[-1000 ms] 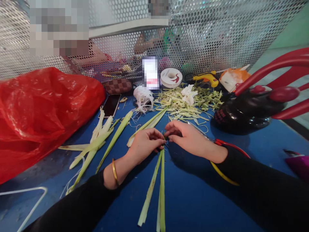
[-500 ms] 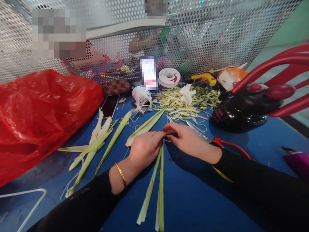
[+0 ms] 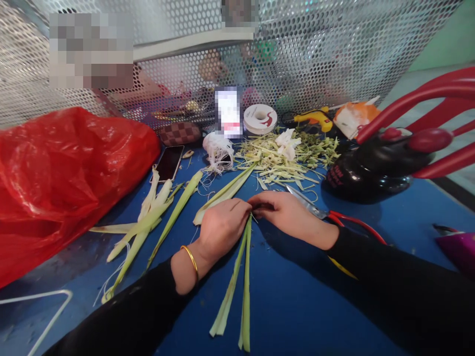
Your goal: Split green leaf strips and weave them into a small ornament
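Pinching the top of split green leaf strips point(image 3: 246, 291), the left hand point(image 3: 224, 225) meets the right hand point(image 3: 287, 215), whose grip is too hidden to tell, while the strips' loose ends spread toward the near edge of the blue table point(image 3: 297, 296).

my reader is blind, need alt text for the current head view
A person's left hand and right hand meet at the far end of green leaf strips over a blue table. Loose leaves and a red plastic bag lie left, red-handled scissors right.
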Available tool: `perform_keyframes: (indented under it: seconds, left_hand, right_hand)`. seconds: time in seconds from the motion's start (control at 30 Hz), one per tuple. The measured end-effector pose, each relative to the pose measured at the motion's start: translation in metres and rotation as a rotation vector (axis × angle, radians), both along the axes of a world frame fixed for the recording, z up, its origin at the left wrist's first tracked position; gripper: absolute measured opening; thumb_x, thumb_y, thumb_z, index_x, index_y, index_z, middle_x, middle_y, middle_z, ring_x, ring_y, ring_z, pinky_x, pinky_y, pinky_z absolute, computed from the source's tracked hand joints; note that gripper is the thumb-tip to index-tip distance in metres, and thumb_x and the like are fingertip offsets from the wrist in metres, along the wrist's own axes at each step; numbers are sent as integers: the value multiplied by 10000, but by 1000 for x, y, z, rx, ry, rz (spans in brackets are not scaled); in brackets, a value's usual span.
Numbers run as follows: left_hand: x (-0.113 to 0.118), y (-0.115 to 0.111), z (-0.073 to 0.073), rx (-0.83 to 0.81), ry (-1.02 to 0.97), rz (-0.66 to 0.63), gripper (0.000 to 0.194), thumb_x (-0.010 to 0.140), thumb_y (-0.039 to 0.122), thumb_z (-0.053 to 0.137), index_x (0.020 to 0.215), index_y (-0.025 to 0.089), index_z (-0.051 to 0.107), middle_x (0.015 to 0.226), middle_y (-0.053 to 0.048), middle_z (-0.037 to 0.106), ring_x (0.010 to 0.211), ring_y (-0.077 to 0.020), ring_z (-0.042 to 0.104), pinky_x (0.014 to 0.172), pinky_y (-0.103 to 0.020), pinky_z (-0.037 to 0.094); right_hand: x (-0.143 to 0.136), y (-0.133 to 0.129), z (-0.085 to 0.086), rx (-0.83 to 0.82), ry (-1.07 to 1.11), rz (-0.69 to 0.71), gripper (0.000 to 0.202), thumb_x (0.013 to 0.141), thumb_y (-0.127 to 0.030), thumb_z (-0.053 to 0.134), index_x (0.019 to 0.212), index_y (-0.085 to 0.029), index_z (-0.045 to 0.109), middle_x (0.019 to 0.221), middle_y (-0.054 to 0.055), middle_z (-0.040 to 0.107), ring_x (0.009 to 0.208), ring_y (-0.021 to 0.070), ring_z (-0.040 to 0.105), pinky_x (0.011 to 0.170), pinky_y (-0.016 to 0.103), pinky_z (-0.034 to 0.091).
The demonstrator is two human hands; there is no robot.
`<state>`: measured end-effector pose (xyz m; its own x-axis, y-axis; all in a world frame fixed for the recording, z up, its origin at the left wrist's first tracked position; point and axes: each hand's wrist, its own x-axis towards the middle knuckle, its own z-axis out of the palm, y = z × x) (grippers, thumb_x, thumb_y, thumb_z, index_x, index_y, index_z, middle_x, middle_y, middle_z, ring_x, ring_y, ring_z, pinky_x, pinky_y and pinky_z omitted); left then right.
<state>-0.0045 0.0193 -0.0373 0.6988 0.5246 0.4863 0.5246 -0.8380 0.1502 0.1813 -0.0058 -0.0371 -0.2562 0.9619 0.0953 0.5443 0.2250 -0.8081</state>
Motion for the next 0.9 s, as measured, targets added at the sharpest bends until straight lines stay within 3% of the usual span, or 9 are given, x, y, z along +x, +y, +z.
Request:
perform_keyframes:
  seconds: [0.17, 0.37, 0.47, 0.6, 0.9]
  left_hand:
    - [-1, 0, -1, -78, -63, -18, 154, 905, 165, 503, 836, 162, 640, 771, -37, 689, 693, -143, 622, 630, -251, 455]
    - [-2, 1, -2, -141, -58, 2, 140, 894, 161, 510, 859, 172, 646, 809, -46, 696, 737, -152, 633, 670, -262, 466]
    - [-2, 1, -2, -130, -64, -1, 139, 893, 157, 509, 860, 170, 644, 810, -44, 695, 734, -151, 631, 664, -263, 465]
    - [-1, 1, -1, -98, -61, -21, 172, 915, 177, 478, 861, 170, 641, 805, -47, 695, 727, -143, 628, 656, -256, 467]
    - [0, 0, 2, -194, -82, 17, 127, 883, 169, 532, 841, 174, 651, 807, -43, 701, 733, -155, 639, 659, -263, 466]
  right_hand:
    - [0, 1, 0, 34, -59, -10, 93, 794, -108, 621, 816, -175, 682, 854, 33, 681, 794, 160, 617, 730, 283, 451]
    - [1, 2, -5, -12, 24, -80, 126, 827, -91, 524, 777, -179, 598, 703, 0, 650, 687, 145, 606, 664, 270, 445]
    - [1, 2, -5, -31, 58, -63, 154, 817, -64, 510, 852, -181, 603, 775, 9, 662, 694, 141, 619, 664, 271, 458]
    - [1, 2, -4, 55, -3, 25, 134, 809, -94, 586, 866, -192, 658, 929, 41, 657, 849, 168, 616, 768, 303, 461]
    - [3, 3, -4, 5, 45, -42, 126, 848, -117, 533, 770, -182, 606, 747, 3, 633, 738, 148, 592, 711, 274, 445]
